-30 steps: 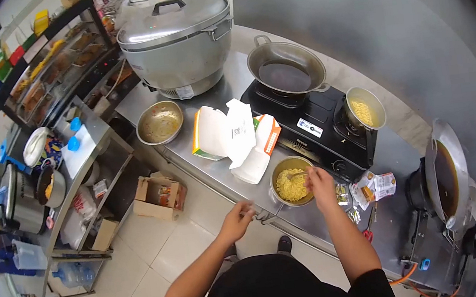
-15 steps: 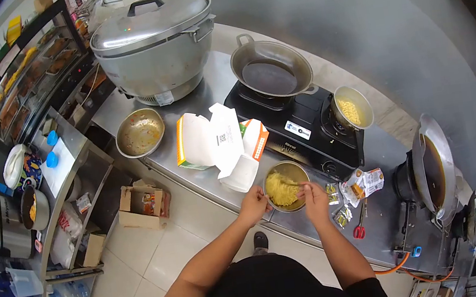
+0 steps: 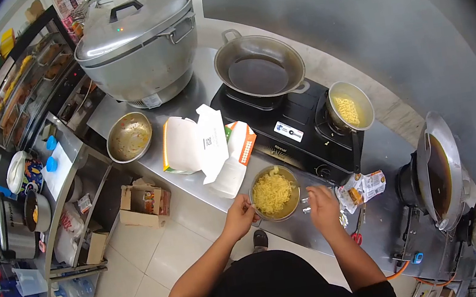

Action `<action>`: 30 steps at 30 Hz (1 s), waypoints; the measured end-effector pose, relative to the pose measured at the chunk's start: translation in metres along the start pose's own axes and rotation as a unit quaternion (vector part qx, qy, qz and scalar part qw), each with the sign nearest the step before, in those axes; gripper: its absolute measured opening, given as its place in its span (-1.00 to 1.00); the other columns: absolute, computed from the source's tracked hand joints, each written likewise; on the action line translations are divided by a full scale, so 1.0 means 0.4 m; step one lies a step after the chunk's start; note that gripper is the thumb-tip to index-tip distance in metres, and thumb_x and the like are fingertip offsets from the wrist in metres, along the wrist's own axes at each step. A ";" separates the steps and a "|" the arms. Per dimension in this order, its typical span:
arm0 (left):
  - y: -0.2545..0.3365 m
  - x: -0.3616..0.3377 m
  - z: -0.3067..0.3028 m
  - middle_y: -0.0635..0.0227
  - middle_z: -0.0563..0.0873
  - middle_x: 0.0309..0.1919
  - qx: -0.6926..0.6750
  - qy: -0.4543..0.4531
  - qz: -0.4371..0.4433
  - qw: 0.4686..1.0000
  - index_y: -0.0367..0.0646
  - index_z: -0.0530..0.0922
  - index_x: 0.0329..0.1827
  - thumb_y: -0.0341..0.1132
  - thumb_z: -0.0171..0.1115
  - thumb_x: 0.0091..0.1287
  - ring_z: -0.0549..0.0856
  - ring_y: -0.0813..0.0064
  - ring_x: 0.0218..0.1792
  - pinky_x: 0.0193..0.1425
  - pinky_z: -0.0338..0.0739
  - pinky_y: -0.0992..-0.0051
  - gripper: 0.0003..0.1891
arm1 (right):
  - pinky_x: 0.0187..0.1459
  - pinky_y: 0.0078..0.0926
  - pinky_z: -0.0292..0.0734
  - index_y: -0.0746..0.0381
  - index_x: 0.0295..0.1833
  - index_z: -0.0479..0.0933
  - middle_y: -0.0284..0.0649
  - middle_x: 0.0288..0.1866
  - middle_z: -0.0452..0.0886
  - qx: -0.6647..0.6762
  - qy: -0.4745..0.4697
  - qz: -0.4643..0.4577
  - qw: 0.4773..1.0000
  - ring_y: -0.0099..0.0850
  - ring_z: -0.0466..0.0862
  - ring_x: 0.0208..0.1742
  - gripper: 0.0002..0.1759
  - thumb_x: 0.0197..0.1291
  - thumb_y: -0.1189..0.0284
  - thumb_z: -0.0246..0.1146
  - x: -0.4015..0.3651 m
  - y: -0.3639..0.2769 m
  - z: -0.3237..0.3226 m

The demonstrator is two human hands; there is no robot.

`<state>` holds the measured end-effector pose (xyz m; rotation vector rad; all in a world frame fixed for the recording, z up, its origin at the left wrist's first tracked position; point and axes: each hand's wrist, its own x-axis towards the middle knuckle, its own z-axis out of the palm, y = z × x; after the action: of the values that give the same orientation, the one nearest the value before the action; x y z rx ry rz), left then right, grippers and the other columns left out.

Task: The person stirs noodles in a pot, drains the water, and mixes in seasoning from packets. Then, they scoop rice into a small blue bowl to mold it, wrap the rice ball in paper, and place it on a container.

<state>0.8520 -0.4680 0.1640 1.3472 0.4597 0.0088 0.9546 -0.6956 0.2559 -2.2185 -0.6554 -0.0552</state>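
Observation:
My left hand [image 3: 240,217] pinches the near left rim of a metal bowl [image 3: 297,205] that holds yellow noodles [image 3: 273,193]. Just right of the bowl is my right hand [image 3: 323,208], its fingers closed. A small shiny silver piece [image 3: 305,204] shows at those fingertips; I cannot make out what it is. Opened food packaging [image 3: 370,186] lies beyond this hand, with red-handled scissors [image 3: 357,237] close by. Behind the bowl, to the left, stand open white takeaway boxes [image 3: 212,143].
A black stove [image 3: 275,134] carries a wide pan [image 3: 258,73] and a pot with noodles [image 3: 348,109]. A large cooker [image 3: 139,59] and an empty bowl [image 3: 129,137] stand left. On the right is a wok of dark liquid [image 3: 439,176]. A cardboard box [image 3: 138,212] sits on the floor.
My right hand has moved from over the noodles to the bowl's right side. The noodles lie more spread out. My left hand still grips the rim. The view has shifted slightly.

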 end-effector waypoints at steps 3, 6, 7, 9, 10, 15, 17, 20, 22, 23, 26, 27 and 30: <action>0.008 -0.002 0.016 0.34 0.60 -0.35 0.004 0.009 0.014 1.000 -0.19 0.34 -0.05 -0.52 0.11 0.53 0.73 0.54 -0.43 -0.38 0.64 0.54 -0.89 | -0.16 -0.32 0.65 0.35 -0.01 0.63 -0.02 -0.22 0.71 0.061 -0.040 0.044 0.996 -0.26 0.79 -0.26 -0.83 0.45 0.56 0.14 -0.044 0.024 0.053; 0.029 -0.010 0.029 0.34 0.59 -0.35 0.011 0.004 0.010 1.000 -0.19 0.34 -0.06 -0.52 0.11 0.54 0.73 0.54 -0.42 -0.38 0.64 0.54 -0.89 | -0.13 -0.33 0.66 0.35 -0.01 0.62 -0.04 -0.26 0.73 0.173 0.021 0.125 0.977 -0.21 0.80 -0.25 -0.81 0.49 0.52 0.11 -0.036 0.014 0.093; 0.040 -0.010 0.032 0.34 0.59 -0.35 0.017 0.002 0.006 1.000 -0.19 0.34 -0.06 -0.51 0.11 0.54 0.74 0.54 -0.42 -0.38 0.63 0.54 -0.89 | -0.13 -0.31 0.66 0.36 -0.01 0.62 -0.03 -0.24 0.73 0.153 0.052 0.112 0.980 -0.18 0.80 -0.24 -0.80 0.49 0.51 0.11 -0.015 0.017 0.086; 0.038 -0.012 0.034 0.34 0.59 -0.35 0.005 0.010 -0.003 1.000 -0.19 0.34 -0.06 -0.51 0.11 0.54 0.74 0.53 -0.42 -0.38 0.64 0.54 -0.90 | -0.12 -0.26 0.65 0.36 0.00 0.62 -0.02 -0.23 0.73 0.059 0.039 0.054 0.996 -0.12 0.78 -0.21 -0.80 0.48 0.50 0.13 -0.024 0.025 0.074; 0.030 -0.008 0.039 0.34 0.59 -0.35 -0.014 0.019 -0.005 1.000 -0.19 0.35 -0.06 -0.51 0.11 0.54 0.73 0.53 -0.42 -0.38 0.64 0.54 -0.90 | -0.12 -0.23 0.64 0.36 0.00 0.62 -0.01 -0.22 0.73 -0.017 -0.004 0.004 1.000 -0.09 0.77 -0.20 -0.80 0.47 0.49 0.13 -0.049 0.031 0.063; 0.035 -0.006 0.042 0.33 0.59 -0.35 -0.027 0.018 0.001 0.999 -0.17 0.33 -0.05 -0.51 0.10 0.55 0.72 0.53 -0.43 -0.36 0.64 0.52 -0.89 | -0.12 -0.13 0.61 0.33 0.00 0.63 0.06 -0.22 0.70 0.030 0.030 0.029 0.999 0.03 0.73 -0.18 -0.82 0.43 0.51 0.16 -0.026 -0.014 0.051; 0.035 -0.009 0.044 0.33 0.60 -0.36 -0.032 0.022 -0.003 0.999 -0.17 0.33 -0.05 -0.51 0.11 0.55 0.73 0.53 -0.41 -0.35 0.66 0.51 -0.88 | -0.14 -0.22 0.63 0.35 -0.01 0.63 -0.02 -0.25 0.73 0.008 -0.030 -0.009 0.999 -0.08 0.76 -0.22 -0.81 0.46 0.51 0.13 -0.049 -0.010 0.054; 0.031 -0.005 0.037 0.36 0.60 -0.36 -0.024 0.010 -0.003 1.000 -0.16 0.33 -0.05 -0.51 0.12 0.55 0.73 0.53 -0.39 -0.34 0.66 0.52 -0.88 | -0.15 -0.25 0.64 0.36 -0.02 0.63 -0.03 -0.27 0.73 0.020 -0.039 0.028 0.999 -0.09 0.77 -0.23 -0.80 0.46 0.50 0.13 -0.054 -0.031 0.052; 0.017 -0.015 0.046 0.37 0.60 -0.35 -0.033 0.015 -0.008 0.999 -0.16 0.33 -0.05 -0.51 0.12 0.55 0.73 0.53 -0.39 -0.33 0.67 0.53 -0.87 | -0.17 -0.18 0.63 0.34 -0.01 0.63 0.04 -0.23 0.71 -0.039 0.009 0.044 0.998 0.00 0.75 -0.20 -0.81 0.43 0.48 0.16 -0.028 -0.013 0.052; 0.012 -0.016 0.047 0.37 0.60 -0.35 -0.040 0.022 -0.010 0.999 -0.16 0.33 -0.05 -0.51 0.12 0.55 0.73 0.53 -0.39 -0.33 0.67 0.53 -0.87 | -0.17 -0.22 0.64 0.36 0.00 0.63 0.00 -0.23 0.74 -0.077 -0.031 0.015 0.996 -0.11 0.79 -0.22 -0.77 0.48 0.46 0.12 -0.042 -0.018 0.046; 0.007 -0.018 0.045 0.36 0.60 -0.34 -0.045 0.019 -0.020 0.999 -0.16 0.33 -0.04 -0.49 0.11 0.56 0.73 0.53 -0.38 -0.33 0.66 0.53 -0.88 | -0.17 -0.27 0.65 0.39 0.01 0.62 -0.03 -0.23 0.77 0.058 -0.012 0.113 0.992 -0.19 0.80 -0.25 -0.75 0.52 0.45 0.09 -0.056 -0.018 0.050; 0.006 -0.018 0.040 0.35 0.60 -0.34 -0.045 0.012 -0.018 0.999 -0.16 0.33 -0.04 -0.49 0.11 0.56 0.73 0.53 -0.38 -0.33 0.66 0.53 -0.88 | -0.19 -0.37 0.68 0.41 0.00 0.62 -0.03 -0.25 0.78 0.073 0.051 0.111 0.990 -0.28 0.81 -0.30 -0.71 0.56 0.42 0.05 -0.041 0.001 0.050; 0.015 -0.003 0.025 0.35 0.60 -0.34 -0.030 0.000 -0.008 1.000 -0.17 0.33 -0.03 -0.50 0.10 0.56 0.73 0.53 -0.38 -0.32 0.67 0.53 -0.89 | -0.21 -0.47 0.69 0.43 0.01 0.60 -0.06 -0.26 0.77 0.191 0.061 0.163 0.966 -0.34 0.81 -0.32 -0.67 0.60 0.40 0.01 -0.018 -0.012 0.047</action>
<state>0.8559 -0.4763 0.1714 1.2840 0.4660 0.0095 0.9429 -0.6827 0.2446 -1.9013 -0.2033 0.0962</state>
